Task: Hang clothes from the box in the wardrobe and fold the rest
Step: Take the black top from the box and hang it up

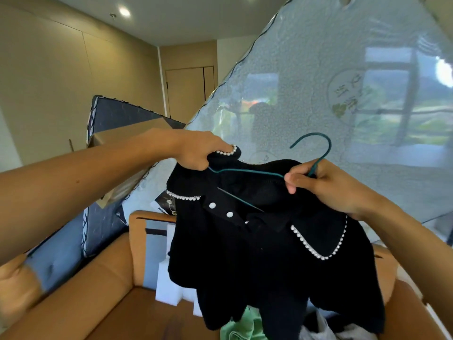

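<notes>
Dark mattress (115,114): stands on edge at the left against the beige wall, with a flat sheet of cardboard (127,136) leaning across its front.

Box (137,253): open and tan-walled, it fills the lower part of the view under both arms. A green garment (247,325) and a pale cloth (318,327) lie in its bottom. White foam blocks (169,285) stand against its far wall.

Door (188,87): closed, at the far end of the room.

Left hand (198,155): raised above the box, fingers curled tight round the pearl-edged shoulder of the black top.

Black top (257,253): held in the air between the two hands, its body drooping so that the hem reaches down into the box. It has a pearl trim (316,249) along the collar edges and white buttons (212,205) down the front.

Hanger (321,159): thin green wire. Its left arm runs to the shoulder held by the left hand, the other wire dips into the neck opening, and the hook stands free above the top.

Right hand (326,185): pinches the hanger's neck just below the hook, thumb and fingers closed narrowly on the wire, with black fabric bunched under the palm.

Wrapped mattress (318,82): pale and covered in glossy plastic, it leans across the right half of the view behind the hands, with a window reflected in the wrap.
</notes>
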### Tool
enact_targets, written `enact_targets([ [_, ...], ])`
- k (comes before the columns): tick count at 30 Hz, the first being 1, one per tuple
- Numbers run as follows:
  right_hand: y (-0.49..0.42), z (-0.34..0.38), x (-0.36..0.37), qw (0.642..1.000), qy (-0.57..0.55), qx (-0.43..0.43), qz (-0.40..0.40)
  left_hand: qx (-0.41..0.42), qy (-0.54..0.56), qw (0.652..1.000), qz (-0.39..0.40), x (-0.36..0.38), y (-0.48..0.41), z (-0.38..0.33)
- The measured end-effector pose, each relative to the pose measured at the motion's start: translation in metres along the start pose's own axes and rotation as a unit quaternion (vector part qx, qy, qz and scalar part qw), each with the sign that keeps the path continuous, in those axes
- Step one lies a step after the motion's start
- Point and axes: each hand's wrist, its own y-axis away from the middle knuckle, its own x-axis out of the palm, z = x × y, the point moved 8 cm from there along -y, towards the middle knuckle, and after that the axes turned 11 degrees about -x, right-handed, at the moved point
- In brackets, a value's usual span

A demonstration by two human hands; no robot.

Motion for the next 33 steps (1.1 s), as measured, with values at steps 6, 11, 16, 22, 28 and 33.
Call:
enact_targets([
  [6,0.011,-0.002,-0.017,1.0,-0.004,0.03,0.009,-0.015,-0.061,0.997,-0.038,-0.013,0.005,0.003],
  [11,0.008,-0.004,0.005,0.995,0.008,0.077,0.062,0.024,-0.067,0.994,-0.081,-0.034,0.005,-0.026],
  [16,-0.011,0.004,0.018,0.996,-0.001,0.073,0.048,0.113,0.063,0.99,-0.049,-0.025,0.007,-0.073],
  [22,-0.006,-0.004,-0.015,0.994,-0.008,0.108,-0.025,0.106,0.168,0.976,-0.085,0.003,-0.003,-0.047],
  [28,0.008,-0.007,-0.052,0.99,0.009,0.127,-0.063,0.083,0.224,0.934,-0.267,-0.001,0.003,-0.013],
  [33,0.018,-0.007,-0.083,0.987,0.03,0.134,-0.089,0.024,0.308,0.883,-0.355,-0.008,0.012,0.019],
])
